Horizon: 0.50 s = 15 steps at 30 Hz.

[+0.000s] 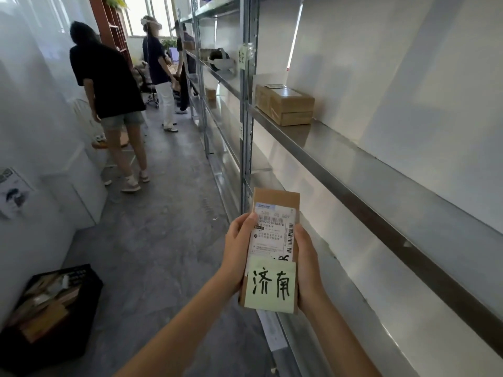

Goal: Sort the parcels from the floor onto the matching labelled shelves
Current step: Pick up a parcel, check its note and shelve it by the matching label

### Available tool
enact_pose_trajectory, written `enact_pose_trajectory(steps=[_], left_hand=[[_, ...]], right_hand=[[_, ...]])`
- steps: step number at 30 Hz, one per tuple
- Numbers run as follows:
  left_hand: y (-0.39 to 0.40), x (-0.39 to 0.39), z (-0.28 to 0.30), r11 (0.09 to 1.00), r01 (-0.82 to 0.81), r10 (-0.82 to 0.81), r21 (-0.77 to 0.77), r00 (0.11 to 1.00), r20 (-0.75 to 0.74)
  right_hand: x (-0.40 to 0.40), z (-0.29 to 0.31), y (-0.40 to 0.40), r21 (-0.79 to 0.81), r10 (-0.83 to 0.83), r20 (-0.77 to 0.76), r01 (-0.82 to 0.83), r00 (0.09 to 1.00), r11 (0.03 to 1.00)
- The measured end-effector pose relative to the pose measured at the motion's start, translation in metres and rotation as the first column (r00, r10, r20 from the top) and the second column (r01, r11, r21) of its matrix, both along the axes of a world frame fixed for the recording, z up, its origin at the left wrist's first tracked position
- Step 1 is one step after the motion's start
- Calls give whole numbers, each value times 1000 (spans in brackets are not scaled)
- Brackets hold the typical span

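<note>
Currently one parcel (275, 235) is held up in front of the shelves (340, 170), gripped at both long edges: left hand (239, 248) wrapped on the left side, right hand (306, 265) on the right. Both hands are closed on it, nothing released.

A green note (270, 285) reading 济南 is stuck over the parcel's lower half, below the shipping label (273, 229). Destination is therefore known; parcel not yet shelved.

Done so far, as judged: a pair of boxes (285, 106) is already sitting on the upper shelf to the right of the upright (247, 104). Another small box (211, 93) is seen on a shelf further down the row, but whether it belongs to this sort cannot be told.

Left: a black crate (51, 303) on the floor at lower left is seen still holding several parcels, so most of the work is judged outstanding. The long shelf runs nearest the hands are bare.

Shelf tags: two small notes (241, 58) are taped to the upright, text too small to be read. A match for 济南 cannot be confirmed from here.

Other people (109, 85) are standing further down the aisle, well apart from the hands.
</note>
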State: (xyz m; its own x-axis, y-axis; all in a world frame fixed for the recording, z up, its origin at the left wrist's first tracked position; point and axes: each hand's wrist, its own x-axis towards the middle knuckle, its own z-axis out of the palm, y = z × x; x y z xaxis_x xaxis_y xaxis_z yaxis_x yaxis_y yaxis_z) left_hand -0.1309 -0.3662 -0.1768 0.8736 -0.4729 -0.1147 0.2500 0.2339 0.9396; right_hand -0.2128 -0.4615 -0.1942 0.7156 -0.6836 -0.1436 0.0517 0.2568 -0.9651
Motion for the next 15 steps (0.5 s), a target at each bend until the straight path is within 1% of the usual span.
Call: enact_pose_trajectory(steps=[6,15], left_hand=[[-2,64,-8,1000,-1,1,13,1000,-3],[-5,181,-21,985,168,-168,30,986,20]], right_hand=[[59,-3,1,51,-28,1,28,1000,998],[160,-9,13,57,-122,47,119,991,991]])
